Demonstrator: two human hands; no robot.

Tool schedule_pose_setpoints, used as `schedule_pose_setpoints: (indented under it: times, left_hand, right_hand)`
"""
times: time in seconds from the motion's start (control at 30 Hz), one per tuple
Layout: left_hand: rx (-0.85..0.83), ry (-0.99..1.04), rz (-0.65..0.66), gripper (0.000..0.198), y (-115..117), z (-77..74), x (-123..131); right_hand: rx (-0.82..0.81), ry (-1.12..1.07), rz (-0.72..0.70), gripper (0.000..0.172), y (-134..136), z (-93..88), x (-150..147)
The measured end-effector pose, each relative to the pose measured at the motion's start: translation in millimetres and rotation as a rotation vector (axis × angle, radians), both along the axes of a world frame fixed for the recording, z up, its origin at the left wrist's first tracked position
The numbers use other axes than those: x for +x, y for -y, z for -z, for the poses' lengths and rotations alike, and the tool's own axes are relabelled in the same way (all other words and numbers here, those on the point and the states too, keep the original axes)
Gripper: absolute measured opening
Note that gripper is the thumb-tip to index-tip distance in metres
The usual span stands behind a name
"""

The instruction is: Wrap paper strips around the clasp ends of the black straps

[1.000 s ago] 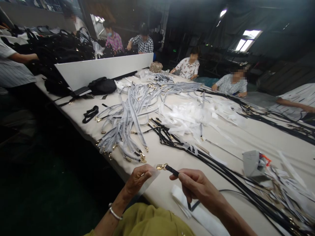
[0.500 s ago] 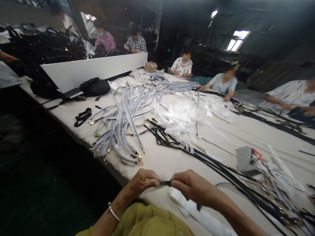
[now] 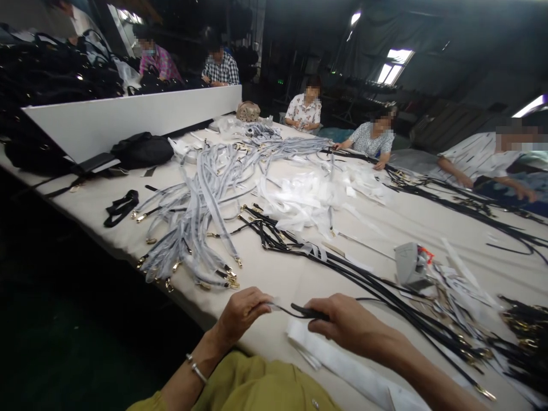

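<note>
My left hand (image 3: 244,311), a bracelet at its wrist, pinches a bit of clear film (image 3: 274,302) and the end of a thin dark strip. That strip runs across to my right hand (image 3: 345,321), whose fingers are closed around a black strap (image 3: 309,313). A flat end of the strap sticks out towards my left hand. Below my right hand lies a stack of white sheet strips (image 3: 338,362). Ahead is a bundle of long black straps (image 3: 342,265) with gold clips. To its left, film-wrapped straps (image 3: 205,220) are heaped with their clips towards me.
Crumpled white film (image 3: 299,197) covers mid-table. A grey dispenser-like box (image 3: 413,265) stands at right beside loose strips. A black coiled strap (image 3: 122,208) and black bag (image 3: 143,149) lie left, near a white board (image 3: 141,117). Several people work around the far sides.
The view has turned slightly right. My hands have moved a little apart, and a black strap end now sticks out of my right hand, with a thin strip stretched between the hands.
</note>
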State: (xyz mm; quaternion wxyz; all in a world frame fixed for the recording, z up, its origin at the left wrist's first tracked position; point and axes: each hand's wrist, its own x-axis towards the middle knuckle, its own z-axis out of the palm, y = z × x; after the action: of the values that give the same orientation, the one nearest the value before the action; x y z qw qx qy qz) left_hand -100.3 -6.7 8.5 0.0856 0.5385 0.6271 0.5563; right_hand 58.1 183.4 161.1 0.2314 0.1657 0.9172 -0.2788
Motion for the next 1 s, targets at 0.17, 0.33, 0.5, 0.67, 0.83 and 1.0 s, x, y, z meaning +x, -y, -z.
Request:
schedule_pose_setpoints:
  times: [0.17,0.33,0.5,0.67,0.83,1.0]
  left_hand:
    - [0.113,-0.124,-0.046,0.024,-3,-7.9,4]
    - [0.119,-0.215,0.028,0.032,-8,-14.2,9]
    - [0.087,-0.312,0.116,0.035,-17,-17.2,18]
    - [0.081,-0.370,0.201,0.032,-25,-28.1,24]
    - [-0.121,-0.153,-0.039,0.038,-29,-32.5,33]
    - [-0.617,0.170,-0.072,0.022,-26,-30.0,39]
  right_hand:
    - [-0.670,-0.014,0.391,0.053,5,6.1,6]
    - [-0.856,0.106,0.513,0.042,4,22.0,10]
    - [-1.040,0.180,0.583,0.039,7,26.9,12]
    - [-1.061,0.107,0.627,0.027,10,44.4,9]
    - [-0.688,-0.020,0.700,0.020,22,76.2,-4]
    - [-0.786,-0.063,0.684,0.022,36,85.0,-15]
